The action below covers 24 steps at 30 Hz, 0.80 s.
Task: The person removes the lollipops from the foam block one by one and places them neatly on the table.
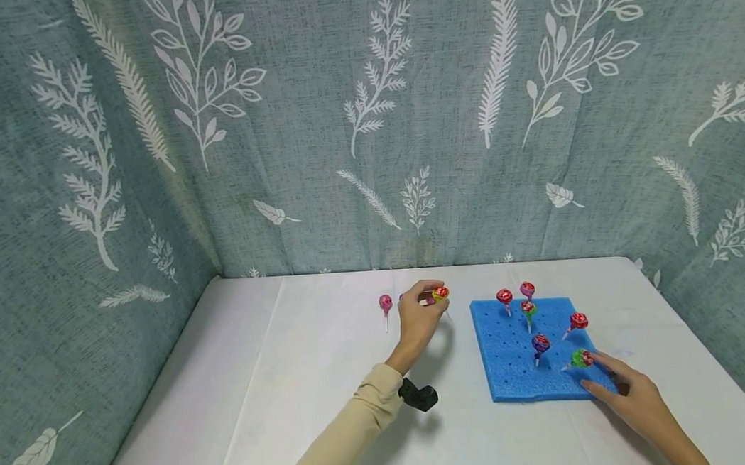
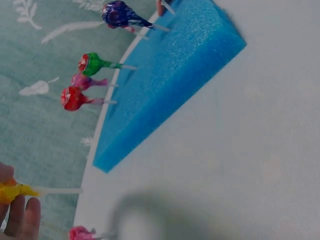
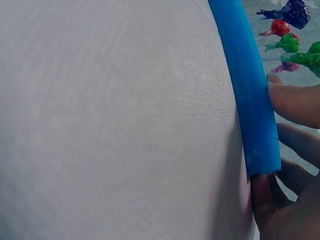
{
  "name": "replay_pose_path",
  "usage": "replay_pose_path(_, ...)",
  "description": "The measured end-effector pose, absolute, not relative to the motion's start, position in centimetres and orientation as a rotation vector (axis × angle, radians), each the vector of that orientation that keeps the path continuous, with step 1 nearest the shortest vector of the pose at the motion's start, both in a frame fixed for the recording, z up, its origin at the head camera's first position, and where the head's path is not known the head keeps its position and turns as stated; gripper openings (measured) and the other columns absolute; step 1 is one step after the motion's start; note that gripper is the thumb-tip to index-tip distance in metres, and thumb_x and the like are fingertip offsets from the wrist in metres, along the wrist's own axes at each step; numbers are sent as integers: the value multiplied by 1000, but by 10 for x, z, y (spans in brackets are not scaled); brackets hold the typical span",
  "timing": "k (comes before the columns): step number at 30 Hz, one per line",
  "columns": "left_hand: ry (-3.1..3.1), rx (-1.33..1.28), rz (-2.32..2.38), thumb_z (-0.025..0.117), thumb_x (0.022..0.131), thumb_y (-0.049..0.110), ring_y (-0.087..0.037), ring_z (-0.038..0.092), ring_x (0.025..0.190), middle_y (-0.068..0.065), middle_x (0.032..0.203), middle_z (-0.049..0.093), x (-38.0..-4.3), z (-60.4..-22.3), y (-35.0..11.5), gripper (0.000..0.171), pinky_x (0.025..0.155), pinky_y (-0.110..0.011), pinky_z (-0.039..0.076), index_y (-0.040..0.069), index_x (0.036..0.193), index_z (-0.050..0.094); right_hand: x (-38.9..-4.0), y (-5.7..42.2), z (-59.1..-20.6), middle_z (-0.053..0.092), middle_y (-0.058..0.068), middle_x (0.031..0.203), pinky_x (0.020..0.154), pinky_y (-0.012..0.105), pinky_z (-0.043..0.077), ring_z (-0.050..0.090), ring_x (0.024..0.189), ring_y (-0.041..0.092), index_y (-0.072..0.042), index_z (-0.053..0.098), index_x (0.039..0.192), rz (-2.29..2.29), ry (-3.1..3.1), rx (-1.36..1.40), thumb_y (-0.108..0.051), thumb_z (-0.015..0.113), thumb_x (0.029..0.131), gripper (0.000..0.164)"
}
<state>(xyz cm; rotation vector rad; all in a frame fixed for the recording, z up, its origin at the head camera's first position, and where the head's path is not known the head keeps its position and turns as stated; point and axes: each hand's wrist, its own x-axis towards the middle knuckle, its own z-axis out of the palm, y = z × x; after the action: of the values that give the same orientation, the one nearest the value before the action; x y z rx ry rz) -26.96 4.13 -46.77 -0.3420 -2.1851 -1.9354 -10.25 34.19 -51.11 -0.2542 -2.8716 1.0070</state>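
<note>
My left hand (image 1: 418, 316) is raised above the white table, pinching a yellow-wrapped lollipop (image 1: 440, 294) by its head. In the left wrist view that lollipop's white stick (image 2: 62, 190) points away from the fingers. My right hand (image 1: 635, 396) holds the front right corner of a blue foam board (image 1: 516, 376), thumb and fingers about its edge. Several wrapped lollipops stand in the board: red (image 1: 504, 296), pink (image 1: 527, 290), green and red (image 1: 528, 307), blue (image 1: 541, 343), another red (image 1: 578, 320). A green one (image 1: 581, 358) leans beside the right fingertips.
A pink lollipop (image 1: 385, 303) lies on the table (image 1: 317, 378) left of my left hand. Other lollipops there are partly hidden behind that hand. Small holes dot the board's top. A patterned green curtain (image 1: 314, 108) hangs behind the table and along its sides.
</note>
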Motion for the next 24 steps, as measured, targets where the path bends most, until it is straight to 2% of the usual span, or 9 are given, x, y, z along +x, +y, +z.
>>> replay_pose_path(11,-2181,-318,-1954,72,77,-2,-23,64,88,-7,96,69,-274,-464,27,24,63,-21,50,7,99,72,-104,342,-512,37,38,135,88,60,42,39,119,55,7,44,135,1027,-2907,-307,-41,66,87,71)
replay_pose_path(18,-2180,-263,-1927,74,77,-1,-18,63,83,-5,92,69,-281,-463,19,26,63,-23,47,9,101,73,-104,342,-512,37,38,135,88,59,43,40,118,54,8,44,135,1027,-2893,-303,-39,67,87,70)
replay_pose_path(24,-2190,-240,-1926,73,79,2,-18,62,87,-4,97,68,-284,-462,11,25,63,-24,50,10,103,73,-104,342,-513,38,37,135,88,60,42,40,118,54,8,44,134,1026,-2885,-297,-38,67,87,70)
